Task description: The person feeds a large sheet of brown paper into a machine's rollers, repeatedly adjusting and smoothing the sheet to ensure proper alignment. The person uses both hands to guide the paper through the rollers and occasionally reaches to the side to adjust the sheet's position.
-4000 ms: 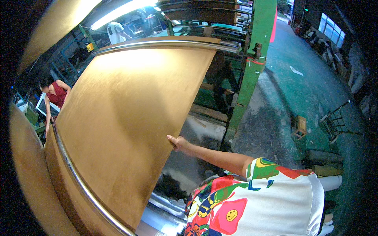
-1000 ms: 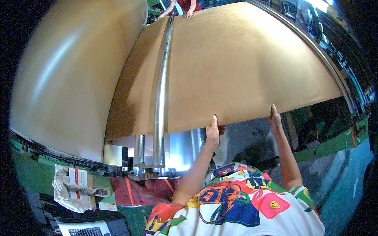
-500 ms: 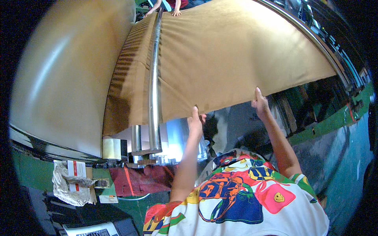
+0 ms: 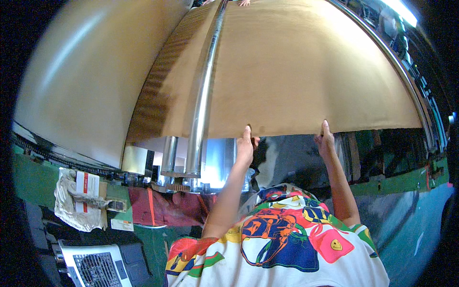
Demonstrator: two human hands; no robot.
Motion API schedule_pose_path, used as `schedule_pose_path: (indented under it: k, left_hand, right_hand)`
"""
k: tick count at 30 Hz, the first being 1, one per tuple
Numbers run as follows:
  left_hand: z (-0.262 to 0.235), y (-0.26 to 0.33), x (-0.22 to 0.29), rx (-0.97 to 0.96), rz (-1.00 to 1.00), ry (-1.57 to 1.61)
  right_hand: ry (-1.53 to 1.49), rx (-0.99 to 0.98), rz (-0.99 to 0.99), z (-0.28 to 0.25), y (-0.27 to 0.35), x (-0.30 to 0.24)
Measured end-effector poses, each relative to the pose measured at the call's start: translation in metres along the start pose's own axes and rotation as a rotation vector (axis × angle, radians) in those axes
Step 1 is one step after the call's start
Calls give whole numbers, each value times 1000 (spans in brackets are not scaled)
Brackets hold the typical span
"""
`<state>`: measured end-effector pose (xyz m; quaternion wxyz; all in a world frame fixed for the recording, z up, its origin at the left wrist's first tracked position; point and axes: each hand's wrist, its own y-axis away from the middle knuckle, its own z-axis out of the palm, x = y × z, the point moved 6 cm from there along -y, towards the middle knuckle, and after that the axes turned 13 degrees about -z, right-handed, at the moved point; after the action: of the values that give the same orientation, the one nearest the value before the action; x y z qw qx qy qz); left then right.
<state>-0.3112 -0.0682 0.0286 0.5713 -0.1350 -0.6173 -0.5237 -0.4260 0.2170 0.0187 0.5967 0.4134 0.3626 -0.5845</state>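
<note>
Both hands raised overhead, each gripping the near edge of a large thin brown veneer sheet (image 4: pixel 296 71). Left hand (image 4: pixel 245 146) clasps the edge with fingers curled over it, thumb side showing; right hand (image 4: pixel 325 139) pinches the same edge further right, fingers extended up against the sheet face. The two hands sit well apart along that edge. Sheet spreads up and away from the hands, filling the upper view, its far end reaching another person's hands (image 4: pixel 245 3) at the top. Just left of the left hand, a polished steel roller (image 4: pixel 204 95) runs up across the sheet; more shiny rollers (image 4: pixel 168 155) stand below it. Further left, a broad tan curved surface (image 4: pixel 81 76). Below and left of the hands: a crumpled white rag (image 4: pixel 71 201), red cloth (image 4: pixel 167 210), and a grey vented device (image 4: pixel 95 265). Green machine frame (image 4: pixel 401 179) right of the right hand.
</note>
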Motion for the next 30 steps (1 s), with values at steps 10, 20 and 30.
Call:
schedule_pose_path:
  k: [10,20,30]
  left_hand:
    - [-2,0,12,214,203,243]
    - [90,-5,-10,-2,229,38]
    - [77,-4,-13,-156,88,82]
  right_hand:
    - [116,-63,-61,12,-2,7]
    - [-9,-39,50,42,10,15]
    - [209,-120,19,42,19,3]
